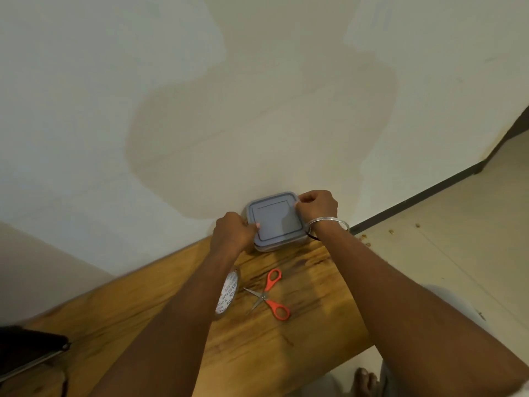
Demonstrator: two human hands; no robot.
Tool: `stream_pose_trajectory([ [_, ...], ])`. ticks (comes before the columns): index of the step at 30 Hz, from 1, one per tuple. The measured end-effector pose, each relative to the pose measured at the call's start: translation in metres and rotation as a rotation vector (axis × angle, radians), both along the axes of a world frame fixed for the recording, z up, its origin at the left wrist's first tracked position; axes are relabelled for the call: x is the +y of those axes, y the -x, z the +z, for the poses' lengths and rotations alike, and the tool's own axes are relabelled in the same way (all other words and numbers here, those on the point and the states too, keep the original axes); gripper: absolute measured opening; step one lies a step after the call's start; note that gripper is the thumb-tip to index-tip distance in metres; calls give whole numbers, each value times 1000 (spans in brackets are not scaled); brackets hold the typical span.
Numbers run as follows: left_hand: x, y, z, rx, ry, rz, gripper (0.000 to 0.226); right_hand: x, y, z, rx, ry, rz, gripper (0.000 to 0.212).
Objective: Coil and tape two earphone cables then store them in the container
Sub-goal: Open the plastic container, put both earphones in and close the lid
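1. Lowest in the frame: a bare foot (365, 381) is showing at the bottom right, beside the table's near corner. A dark flat object (27, 349) is lying at the lower left edge; what it is I cannot tell.
2. Both forearms are reaching up from the bottom across the wooden table (309, 333) toward its far edge.
3. Centre of the frame, between the forearms: orange-handled scissors (270, 295) are lying with blades apart. A roll of tape (227, 293) is standing just left of them, partly hidden by the left forearm.
4. Farther up, at the table's far edge against the wall (171, 96): the square container (276, 222) is sitting with its grey lid (273, 217) on top.
5. The left hand (232, 233) is curling onto the lid's left edge, thumb tip pressing on it. The right hand (316, 207), with a bangle (327, 222) at the wrist, is closing its fingers on the lid's upper right corner. Both hands are clamped on the lid.
6. Key relation: the lid is lying directly between the two hands, gripped at opposite sides. Neither hand is clearly nearer.
7. No earphone cables are showing on the table. Judgement: they are probably inside, though the container's contents are hidden. The hands could be pressing the lid shut or lifting it; I cannot tell which.
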State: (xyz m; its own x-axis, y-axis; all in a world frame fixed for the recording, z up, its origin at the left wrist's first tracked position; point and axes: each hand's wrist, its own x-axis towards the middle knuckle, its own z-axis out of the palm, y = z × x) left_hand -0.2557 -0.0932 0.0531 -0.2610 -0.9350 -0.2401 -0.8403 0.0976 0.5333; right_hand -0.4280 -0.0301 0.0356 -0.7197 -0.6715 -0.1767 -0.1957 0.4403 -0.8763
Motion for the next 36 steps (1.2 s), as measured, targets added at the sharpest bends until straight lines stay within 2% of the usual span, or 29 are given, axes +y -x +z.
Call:
stream_pose_trajectory([
  [1,0,-6,6,-9,36,-11,45,0,-2,2,75,18,5,19],
  [3,4,-25,23,14,154,5,40,4,-9,14,232,119,31,17],
  [6,27,-70,48,172,293,124,34,10,-29,32,386,252,276,14],
  [8,48,-107,46,295,245,255,48,16,-50,36,463,154,556,16],
  [10,74,-136,36,385,107,334,69,24,-69,32,526,-32,755,18],
  [13,114,-145,18,445,-18,352,84,43,-88,19,659,-236,865,19],
  [17,139,-135,-6,434,55,365,111,60,-103,8,855,-354,940,21],
  [19,141,-135,-23,438,47,385,121,69,-108,4,928,-428,991,34],
  [20,141,-134,-32,442,43,395,117,74,-111,2,941,-473,1011,43],
  [22,146,-130,-44,450,88,417,88,84,-116,-4,961,-526,1017,54],
  [23,149,-127,-47,462,129,444,72,89,-119,-6,972,-523,997,54],
  [25,150,-125,-46,504,170,514,54,94,-124,-12,990,-479,928,46],
  [30,142,-131,-33,615,86,619,33,99,-127,-12,933,-412,850,28],
  [36,139,-149,-32,689,-153,653,17,100,-115,-10,896,-417,791,25],
])
